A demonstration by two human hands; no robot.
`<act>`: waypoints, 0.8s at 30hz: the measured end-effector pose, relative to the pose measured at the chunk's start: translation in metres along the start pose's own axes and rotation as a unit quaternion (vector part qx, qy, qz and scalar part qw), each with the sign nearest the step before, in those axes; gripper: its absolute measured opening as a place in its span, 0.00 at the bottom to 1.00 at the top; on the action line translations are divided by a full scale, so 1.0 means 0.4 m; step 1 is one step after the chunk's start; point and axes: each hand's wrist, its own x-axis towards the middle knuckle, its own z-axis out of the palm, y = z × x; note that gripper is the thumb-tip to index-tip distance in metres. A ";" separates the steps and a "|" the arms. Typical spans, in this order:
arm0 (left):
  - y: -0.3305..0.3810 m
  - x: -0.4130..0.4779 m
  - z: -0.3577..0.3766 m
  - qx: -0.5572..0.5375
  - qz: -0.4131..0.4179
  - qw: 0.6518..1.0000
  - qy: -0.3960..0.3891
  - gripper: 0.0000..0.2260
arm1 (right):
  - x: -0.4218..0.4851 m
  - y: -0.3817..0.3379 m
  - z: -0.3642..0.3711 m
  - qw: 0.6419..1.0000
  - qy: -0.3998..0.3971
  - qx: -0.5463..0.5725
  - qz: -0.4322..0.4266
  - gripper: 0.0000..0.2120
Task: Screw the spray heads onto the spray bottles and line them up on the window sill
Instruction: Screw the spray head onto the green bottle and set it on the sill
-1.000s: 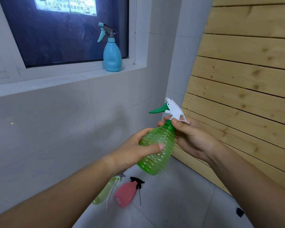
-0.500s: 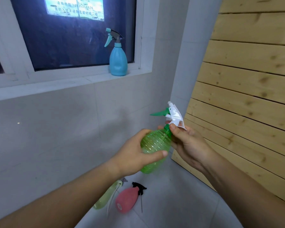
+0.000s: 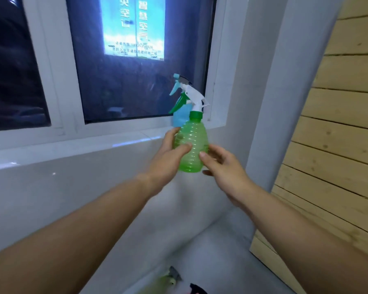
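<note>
A ribbed green spray bottle (image 3: 192,143) stands upright in the air just in front of the window sill (image 3: 77,143), its white head with green trigger (image 3: 192,98) on the neck. My left hand (image 3: 168,158) grips the bottle's left side. My right hand (image 3: 223,166) touches its lower right side with fingers spread. Behind it, on the sill's right end, stands a blue spray bottle (image 3: 180,115) with a teal and grey head, mostly hidden by the green one.
A dark window (image 3: 136,60) with a white frame rises above the sill. A wooden slat wall (image 3: 338,145) closes the right side. On the floor at the bottom edge lie a yellow-green bottle's head (image 3: 171,276) and a black spray head (image 3: 197,290).
Both hands have lifted the green bottle up toward the sill and turned it upright. My right hand has left the spray head and moved down to the bottle's body.
</note>
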 end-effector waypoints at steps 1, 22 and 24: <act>0.011 0.034 -0.021 0.012 0.006 1.000 0.004 0.19 | 0.046 -0.003 0.017 1.000 0.000 0.006 -0.008 0.19; -0.041 0.359 -0.239 0.145 -0.009 0.985 0.092 0.22 | 0.397 0.009 0.223 0.998 -0.007 -0.046 -0.029 0.17; -0.043 0.363 -0.244 0.154 -0.012 0.983 0.100 0.17 | 0.398 0.007 0.232 0.998 -0.016 -0.048 -0.029 0.16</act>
